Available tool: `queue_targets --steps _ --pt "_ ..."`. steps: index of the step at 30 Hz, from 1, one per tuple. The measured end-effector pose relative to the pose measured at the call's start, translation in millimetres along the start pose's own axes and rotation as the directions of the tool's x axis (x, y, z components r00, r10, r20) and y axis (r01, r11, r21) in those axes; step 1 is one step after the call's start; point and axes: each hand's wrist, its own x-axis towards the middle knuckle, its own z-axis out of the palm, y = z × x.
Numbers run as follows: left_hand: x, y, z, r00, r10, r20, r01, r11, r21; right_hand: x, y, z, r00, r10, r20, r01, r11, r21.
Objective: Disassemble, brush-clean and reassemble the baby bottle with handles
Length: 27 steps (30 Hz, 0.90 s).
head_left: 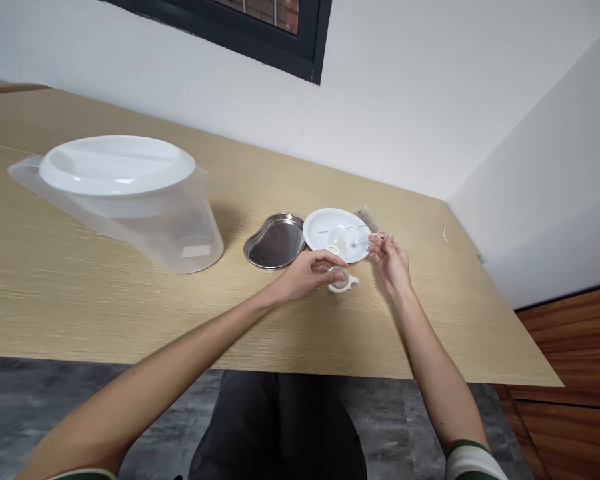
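Counter [280,333]: pale wood grain, spread across the middle of the frame; everything handled is carried on or just above it.
White dish [310,230]: set right of centre, shallow and glossy; judged stiff and possibly slippery, best taken by the rim.
Left grip [305,273]: closed on the small cup near the frame's centre, thumb in front, fingers curled over behind.
Right grip [393,265]: thumb and fingertips pressed together on the thin rod, at the dish's right edge.
Small cup [339,278]: held just below the dish in the frame; round, see-through, pale. Lightness is expected; it is best steadied by its sides. Its stiffness cannot be told.
White tab [353,284]: seen jutting rightward from beside the cup, notched at its end; whether it is joined to the cup cannot be told.
Thin rod [346,229]: pointed leftward above the dish, fine and straight; judged very light and easily bent, best pinched at the right-hand end.
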Motion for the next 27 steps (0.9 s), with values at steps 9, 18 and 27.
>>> queue_targets --steps 9,18,27 --pt "0.5 -2.3 -0.9 1.0 0.025 0.008 -0.025 0.999 0.024 0.8 5.8 -2.3 0.998 0.03 -0.053 -0.032 0.999 -0.042" --pt "-1.7 1.0 -0.1 1.0 -0.013 -0.001 0.013 1.0 0.018 0.9 6.4 -3.4 0.997 0.059 -0.055 -0.063 0.995 -0.074" --pt "-0.6 2.1 -0.2 1.0 -0.013 0.011 0.013 1.0 0.013 3.1 14.6 -5.4 0.991 -0.101 -0.083 0.068 0.941 -0.331"
